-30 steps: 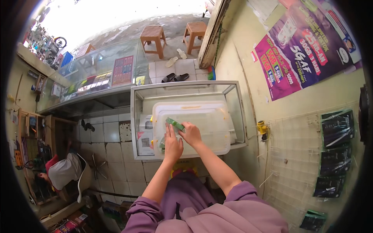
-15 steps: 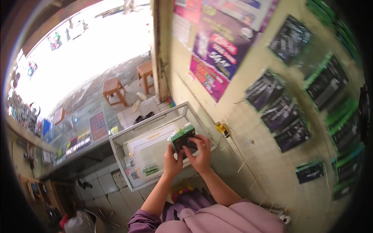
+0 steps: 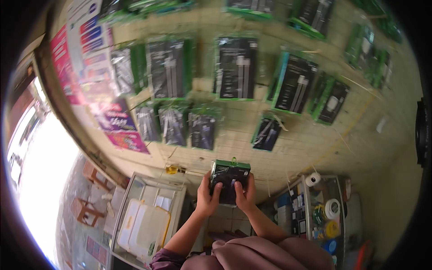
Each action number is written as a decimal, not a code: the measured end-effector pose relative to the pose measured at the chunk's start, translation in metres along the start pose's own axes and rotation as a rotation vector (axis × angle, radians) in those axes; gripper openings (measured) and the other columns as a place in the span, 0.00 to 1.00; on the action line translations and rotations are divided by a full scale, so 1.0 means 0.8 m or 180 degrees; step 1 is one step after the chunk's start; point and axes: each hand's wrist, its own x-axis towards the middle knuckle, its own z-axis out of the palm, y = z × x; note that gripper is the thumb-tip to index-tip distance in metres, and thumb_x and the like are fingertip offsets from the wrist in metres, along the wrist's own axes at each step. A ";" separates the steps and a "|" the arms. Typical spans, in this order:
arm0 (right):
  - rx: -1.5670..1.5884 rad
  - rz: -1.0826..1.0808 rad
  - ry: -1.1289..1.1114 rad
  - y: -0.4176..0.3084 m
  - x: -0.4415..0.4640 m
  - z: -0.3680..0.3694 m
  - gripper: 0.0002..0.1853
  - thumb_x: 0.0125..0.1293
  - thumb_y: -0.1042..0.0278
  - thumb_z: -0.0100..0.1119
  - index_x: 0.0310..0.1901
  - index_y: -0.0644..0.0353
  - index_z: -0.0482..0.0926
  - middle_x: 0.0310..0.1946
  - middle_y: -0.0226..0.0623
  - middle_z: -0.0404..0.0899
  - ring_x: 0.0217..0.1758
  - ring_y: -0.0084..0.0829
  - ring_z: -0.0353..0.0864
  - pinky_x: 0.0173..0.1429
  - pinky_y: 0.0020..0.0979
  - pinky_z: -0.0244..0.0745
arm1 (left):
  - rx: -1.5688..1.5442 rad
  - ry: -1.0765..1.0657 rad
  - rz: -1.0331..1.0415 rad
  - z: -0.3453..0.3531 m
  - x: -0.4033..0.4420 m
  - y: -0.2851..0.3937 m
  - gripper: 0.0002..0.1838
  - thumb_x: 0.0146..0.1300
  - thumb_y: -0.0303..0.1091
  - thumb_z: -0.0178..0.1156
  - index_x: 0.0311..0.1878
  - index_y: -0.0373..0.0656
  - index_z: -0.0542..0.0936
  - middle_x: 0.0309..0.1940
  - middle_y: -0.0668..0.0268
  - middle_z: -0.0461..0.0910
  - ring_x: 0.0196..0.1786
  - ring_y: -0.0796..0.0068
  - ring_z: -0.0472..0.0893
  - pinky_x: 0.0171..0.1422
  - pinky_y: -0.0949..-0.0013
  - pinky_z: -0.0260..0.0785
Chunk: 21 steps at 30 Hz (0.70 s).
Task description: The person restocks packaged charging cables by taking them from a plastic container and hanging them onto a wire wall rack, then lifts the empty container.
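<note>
Between my two hands is a black and green boxed package [image 3: 230, 173] in clear wrap, with a small green hanging tab on top. My left hand [image 3: 209, 194] grips its left edge, the thumb lying on the front. On the opposite edge my right hand [image 3: 245, 193] holds it the same way, thumb also on the front. Above it on the wall hang several similar black and green cable packages [image 3: 237, 67]. A smaller package [image 3: 266, 132] hangs lower, just to the right above my hands.
At lower left stands a glass display case [image 3: 130, 180] with white trays inside. Another glass case [image 3: 310, 202] at right holds tubs and boxes, with a white roll [image 3: 313, 179] on top. Wooden stools [image 3: 87, 211] stand by the bright doorway. Posters [image 3: 114, 117] cover the left wall.
My view has swung right, from the doorway and display case to the wall of hanging packages. The boxed package is now upright, front facing me, held by both side edges.
</note>
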 end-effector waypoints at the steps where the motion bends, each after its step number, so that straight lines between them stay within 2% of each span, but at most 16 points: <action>1: -0.0041 -0.0121 0.0250 -0.007 0.005 -0.017 0.19 0.74 0.68 0.55 0.60 0.70 0.68 0.47 0.42 0.81 0.49 0.26 0.79 0.53 0.29 0.74 | -0.0046 -0.0125 0.0044 0.019 0.008 0.003 0.25 0.71 0.28 0.58 0.67 0.31 0.65 0.47 0.51 0.80 0.45 0.64 0.81 0.52 0.65 0.72; 3: -0.0116 -0.0271 0.0574 -0.018 0.016 -0.049 0.18 0.74 0.68 0.56 0.59 0.69 0.69 0.45 0.41 0.81 0.47 0.24 0.80 0.50 0.27 0.75 | 0.0374 -0.0296 0.0104 0.054 0.021 0.010 0.28 0.71 0.31 0.59 0.69 0.29 0.65 0.48 0.48 0.79 0.43 0.58 0.81 0.50 0.63 0.72; 4: -0.0218 -0.0313 0.0647 -0.022 0.024 -0.067 0.18 0.74 0.68 0.56 0.59 0.69 0.69 0.43 0.39 0.82 0.44 0.23 0.80 0.48 0.26 0.75 | 0.0342 -0.0371 0.0143 0.070 0.029 0.016 0.28 0.71 0.31 0.59 0.69 0.29 0.65 0.48 0.48 0.79 0.43 0.58 0.81 0.50 0.63 0.72; 6: -0.0343 -0.0370 0.0752 -0.032 0.038 -0.093 0.18 0.74 0.69 0.56 0.59 0.69 0.69 0.41 0.38 0.82 0.42 0.21 0.80 0.45 0.24 0.75 | 0.0272 -0.0316 0.0556 0.100 0.046 0.029 0.29 0.71 0.32 0.60 0.70 0.29 0.64 0.50 0.45 0.79 0.44 0.54 0.81 0.49 0.62 0.73; 9: -0.0227 -0.0483 0.1012 -0.043 0.062 -0.119 0.17 0.74 0.69 0.56 0.58 0.69 0.69 0.39 0.37 0.84 0.40 0.20 0.81 0.44 0.23 0.76 | -0.0033 -0.0298 0.0515 0.141 0.065 0.032 0.29 0.71 0.33 0.59 0.70 0.28 0.64 0.51 0.45 0.78 0.44 0.56 0.81 0.48 0.63 0.73; 15: -0.0247 -0.0393 0.0956 -0.025 0.096 -0.153 0.19 0.74 0.69 0.57 0.61 0.68 0.69 0.40 0.38 0.85 0.40 0.20 0.82 0.43 0.23 0.76 | -0.0382 -0.0158 0.0459 0.182 0.094 0.026 0.28 0.72 0.34 0.59 0.70 0.29 0.64 0.50 0.46 0.79 0.44 0.60 0.82 0.48 0.64 0.74; 19: -0.0288 -0.0266 0.0818 -0.003 0.116 -0.160 0.20 0.74 0.68 0.58 0.62 0.67 0.69 0.39 0.38 0.85 0.39 0.20 0.83 0.42 0.24 0.76 | -0.0047 -0.0131 0.0508 0.190 0.109 0.006 0.29 0.72 0.34 0.59 0.70 0.29 0.64 0.49 0.46 0.79 0.43 0.60 0.82 0.48 0.64 0.74; 21: -0.0288 -0.0274 0.0789 0.013 0.130 -0.163 0.21 0.74 0.67 0.58 0.62 0.67 0.68 0.38 0.38 0.85 0.39 0.19 0.83 0.42 0.24 0.77 | -0.0008 -0.0147 0.0255 0.198 0.120 -0.010 0.30 0.72 0.34 0.60 0.72 0.32 0.63 0.52 0.46 0.78 0.45 0.59 0.81 0.49 0.63 0.74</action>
